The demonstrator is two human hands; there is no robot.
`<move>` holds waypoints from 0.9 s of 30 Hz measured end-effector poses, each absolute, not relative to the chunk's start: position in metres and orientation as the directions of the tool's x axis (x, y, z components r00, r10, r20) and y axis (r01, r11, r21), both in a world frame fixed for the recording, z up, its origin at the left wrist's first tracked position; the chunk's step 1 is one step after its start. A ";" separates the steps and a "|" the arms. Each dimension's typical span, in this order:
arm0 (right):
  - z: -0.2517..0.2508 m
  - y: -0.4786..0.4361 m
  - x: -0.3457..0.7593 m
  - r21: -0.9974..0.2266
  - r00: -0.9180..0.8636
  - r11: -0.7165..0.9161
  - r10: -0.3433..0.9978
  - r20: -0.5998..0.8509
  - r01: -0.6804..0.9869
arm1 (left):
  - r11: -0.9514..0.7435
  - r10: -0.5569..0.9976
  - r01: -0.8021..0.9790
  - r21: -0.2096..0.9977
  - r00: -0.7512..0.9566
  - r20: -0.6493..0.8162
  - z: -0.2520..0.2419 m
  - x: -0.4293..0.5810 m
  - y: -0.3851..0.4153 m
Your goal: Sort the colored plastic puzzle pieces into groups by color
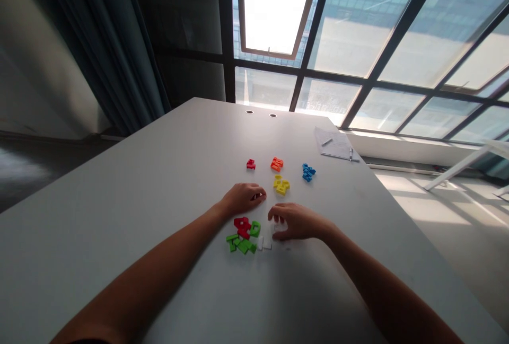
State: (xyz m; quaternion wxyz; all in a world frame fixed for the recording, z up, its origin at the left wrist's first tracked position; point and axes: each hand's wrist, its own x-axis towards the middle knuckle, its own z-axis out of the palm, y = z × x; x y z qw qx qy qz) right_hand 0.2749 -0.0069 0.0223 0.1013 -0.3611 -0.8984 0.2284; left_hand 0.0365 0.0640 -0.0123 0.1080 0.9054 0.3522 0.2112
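Small coloured plastic pieces lie in groups on a grey table (pixel 119 217). A mixed pile of green (pixel 243 243), red (pixel 242 225) and white (pixel 265 243) pieces sits between my two hands. My left hand (pixel 242 198) rests palm down just behind that pile, fingers curled with the tips pinched on something small I cannot make out. My right hand (pixel 296 222) is curled over a white piece at the pile's right side. Further back lie a yellow group (pixel 281 184), a red piece (pixel 250 164), an orange group (pixel 277 164) and a blue group (pixel 307 172).
Papers with a pen (pixel 336 147) lie at the table's far right corner. Two small round holes (pixel 260 113) mark the table's far edge. Large windows (pixel 358 42) stand behind, a dark curtain (pixel 111 58) at the left, and a white frame (pixel 465 166) on the floor at the right.
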 end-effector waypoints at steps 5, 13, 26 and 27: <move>-0.012 0.001 0.264 -0.564 -0.323 0.521 0.849 0.417 0.641 | -0.738 0.673 0.578 0.349 0.670 0.314 -0.012 0.036 0.064; -0.032 0.005 0.262 -0.634 -0.179 0.466 0.868 0.464 0.617 | -0.758 0.651 0.579 0.300 0.695 0.305 -0.011 0.036 0.060; -0.030 0.005 0.263 -0.637 -0.336 0.555 0.831 0.443 0.535 | -0.868 0.446 0.496 0.029 0.752 0.486 -0.016 0.032 0.059; -0.030 0.005 0.264 -0.641 -0.344 0.547 0.837 0.426 0.538 | -0.868 0.437 0.496 0.019 0.745 0.505 -0.016 0.032 0.059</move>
